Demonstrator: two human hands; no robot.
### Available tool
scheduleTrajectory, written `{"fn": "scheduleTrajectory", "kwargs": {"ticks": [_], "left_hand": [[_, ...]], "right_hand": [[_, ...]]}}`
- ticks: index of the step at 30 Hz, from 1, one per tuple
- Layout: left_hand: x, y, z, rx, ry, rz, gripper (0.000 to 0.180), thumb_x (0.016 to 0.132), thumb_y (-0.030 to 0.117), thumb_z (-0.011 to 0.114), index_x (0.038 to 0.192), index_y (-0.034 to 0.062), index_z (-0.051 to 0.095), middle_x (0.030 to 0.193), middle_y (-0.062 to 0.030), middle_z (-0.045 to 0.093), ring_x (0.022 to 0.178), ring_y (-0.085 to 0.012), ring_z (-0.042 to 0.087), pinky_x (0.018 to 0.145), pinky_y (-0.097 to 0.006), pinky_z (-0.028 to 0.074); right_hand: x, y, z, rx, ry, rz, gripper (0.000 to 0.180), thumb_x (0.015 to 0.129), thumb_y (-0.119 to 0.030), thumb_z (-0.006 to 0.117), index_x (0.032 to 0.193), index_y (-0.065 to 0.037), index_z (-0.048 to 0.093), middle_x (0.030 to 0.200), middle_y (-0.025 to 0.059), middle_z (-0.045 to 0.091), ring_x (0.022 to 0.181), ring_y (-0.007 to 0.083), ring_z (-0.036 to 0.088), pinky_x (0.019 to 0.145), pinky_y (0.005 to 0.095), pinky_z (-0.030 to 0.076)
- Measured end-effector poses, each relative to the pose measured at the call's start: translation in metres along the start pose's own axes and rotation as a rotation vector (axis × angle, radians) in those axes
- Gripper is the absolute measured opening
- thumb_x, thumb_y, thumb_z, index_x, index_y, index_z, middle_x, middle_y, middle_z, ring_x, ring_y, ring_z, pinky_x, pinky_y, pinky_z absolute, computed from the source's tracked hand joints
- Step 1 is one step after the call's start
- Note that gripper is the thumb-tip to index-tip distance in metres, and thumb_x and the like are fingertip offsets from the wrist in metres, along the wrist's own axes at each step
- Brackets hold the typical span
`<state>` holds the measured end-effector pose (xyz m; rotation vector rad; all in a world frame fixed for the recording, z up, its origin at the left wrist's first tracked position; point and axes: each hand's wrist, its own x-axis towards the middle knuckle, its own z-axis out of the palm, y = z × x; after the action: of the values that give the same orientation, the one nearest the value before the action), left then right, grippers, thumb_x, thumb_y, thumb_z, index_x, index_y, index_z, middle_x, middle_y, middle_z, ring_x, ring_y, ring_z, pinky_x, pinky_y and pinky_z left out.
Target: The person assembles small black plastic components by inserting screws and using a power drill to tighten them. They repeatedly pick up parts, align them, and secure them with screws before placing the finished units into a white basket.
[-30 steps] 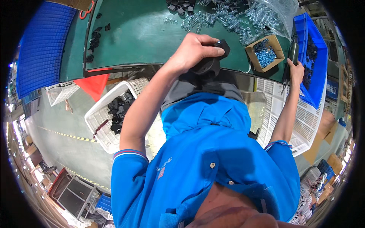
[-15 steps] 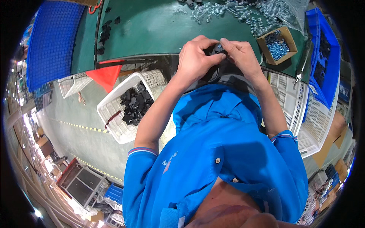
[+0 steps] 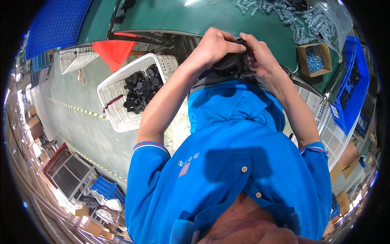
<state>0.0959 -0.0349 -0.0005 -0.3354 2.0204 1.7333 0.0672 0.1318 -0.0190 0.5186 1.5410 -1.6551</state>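
A black plastic part with a rounded body [image 3: 228,65] is held between both hands at the near edge of the green table [image 3: 170,18]. My left hand [image 3: 217,46] grips its upper end, thumb pointing right across it. My right hand [image 3: 261,56] closes on the same part from the other side, with its thumb and fingers near the top. The fingers cover much of the part, so its exact kind cannot be made out. Right of my right hand stands an open cardboard box [image 3: 302,61] of small bluish metal screws.
Many metal springs [image 3: 302,20] lie at the back right beside a clear plastic bag [image 3: 335,20]. A blue bin [image 3: 339,112] with black parts stands at far right. Left and below the table, a white basket [image 3: 106,91] holds black parts. A red cloth [image 3: 115,53] hangs nearby.
The view has shifted, so the table sits higher in the picture. The black part has been tilted and more of its rounded body shows below the hands, which still hold it.
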Motion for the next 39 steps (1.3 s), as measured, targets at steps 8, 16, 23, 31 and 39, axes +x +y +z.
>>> {"fn": "scheduleTrajectory", "kwargs": {"ticks": [8,16,23,31,39], "left_hand": [[-0.004,-0.032,-0.02,-0.096,0.119,-0.053,0.048,0.067,0.021,0.082,0.102,-0.0091,0.071,0.085,-0.0171,0.07,0.072,-0.0199,0.065,0.068,-0.033,0.053],[-0.007,-0.04,-0.029,-0.198,0.118,-0.08,0.048,0.071,0.02,0.083,0.105,-0.0101,0.069,0.086,-0.0138,0.071,0.072,-0.0163,0.065,0.068,-0.029,0.054],[0.0,-0.027,-0.024,-0.147,0.054,-0.068,0.044,0.073,0.022,0.081,0.103,-0.008,0.071,0.085,-0.0123,0.071,0.073,-0.0158,0.064,0.069,-0.029,0.052],[0.034,0.024,0.045,0.487,0.145,0.504,0.029,0.069,0.022,0.075,0.092,0.0043,0.074,0.087,-0.0088,0.065,0.086,-0.0311,0.061,0.079,-0.042,0.044],[0.092,0.014,0.085,0.89,0.234,0.755,0.032,0.068,0.022,0.079,0.097,0.0096,0.073,0.094,-0.003,0.065,0.097,-0.0254,0.057,0.083,-0.04,0.04]], "right_hand": [[0.008,-0.004,0.028,-0.124,-0.062,0.087,0.044,0.085,-0.047,0.064,0.061,-0.017,0.044,0.052,-0.0069,0.032,0.04,0.0058,0.024,0.04,0.0251,0.013],[0.024,0.003,0.034,-0.189,-0.088,0.11,0.044,0.084,-0.05,0.064,0.062,-0.015,0.047,0.05,-0.0055,0.032,0.039,0.0068,0.022,0.041,0.0273,0.012],[0.015,-0.004,0.022,-0.152,-0.075,0.072,0.041,0.083,-0.05,0.064,0.066,-0.014,0.055,0.053,-0.005,0.037,0.041,0.007,0.027,0.042,0.0268,0.015],[-0.043,-0.038,-0.109,-0.513,0.414,-0.66,0.039,0.095,-0.039,0.059,0.094,-0.001,0.068,0.075,0.0024,0.062,0.058,0.0072,0.054,0.052,0.0211,0.043],[-0.061,-0.014,-0.315,-1.125,1.218,0.21,0.086,0.076,-0.07,0.059,0.132,-0.005,0.052,0.12,0.0237,0.064,0.113,0.0392,0.061,0.092,0.0477,0.048]]}}
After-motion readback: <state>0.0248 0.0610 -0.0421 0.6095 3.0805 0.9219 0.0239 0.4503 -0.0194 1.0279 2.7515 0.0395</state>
